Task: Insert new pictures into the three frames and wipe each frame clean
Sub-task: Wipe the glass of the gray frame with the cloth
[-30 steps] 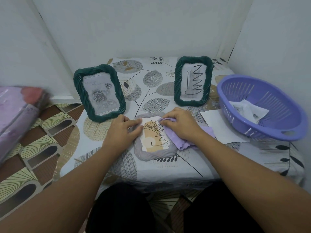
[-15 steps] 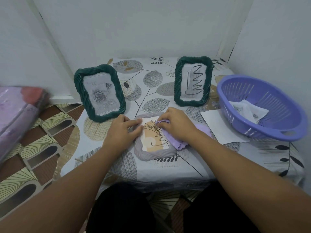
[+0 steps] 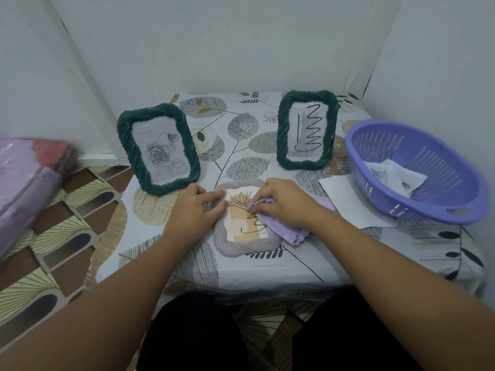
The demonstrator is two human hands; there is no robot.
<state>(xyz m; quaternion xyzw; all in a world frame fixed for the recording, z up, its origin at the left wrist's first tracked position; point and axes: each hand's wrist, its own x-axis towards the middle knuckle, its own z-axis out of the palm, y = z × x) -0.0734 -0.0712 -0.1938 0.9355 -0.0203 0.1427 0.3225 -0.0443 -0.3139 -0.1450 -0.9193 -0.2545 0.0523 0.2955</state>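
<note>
Pressing a lilac cloth (image 3: pixel 278 226) onto the glass of the grey rope-edged frame (image 3: pixel 241 247), you are wiping with your right hand (image 3: pixel 288 207), its grip bunched around the cloth's top edge. The frame is lying flat near the front of the surface (image 3: pixel 267 271), showing a beige print with a black line-drawn plant. Your left hand (image 3: pixel 195 210) is steadying the frame's left rim, fingers nearly straight and resting on it, grasping nothing. Behind, two dark green frames are standing upright: the left green frame (image 3: pixel 159 148) is showing a grey rose picture, the right green frame (image 3: pixel 306 129) a black zigzag scribble. A white sheet (image 3: pixel 351 202) is lying just right of your right wrist, partly tucked under a purple slotted basket (image 3: pixel 417 170) that is holding crumpled printed paper (image 3: pixel 393 175).
</note>
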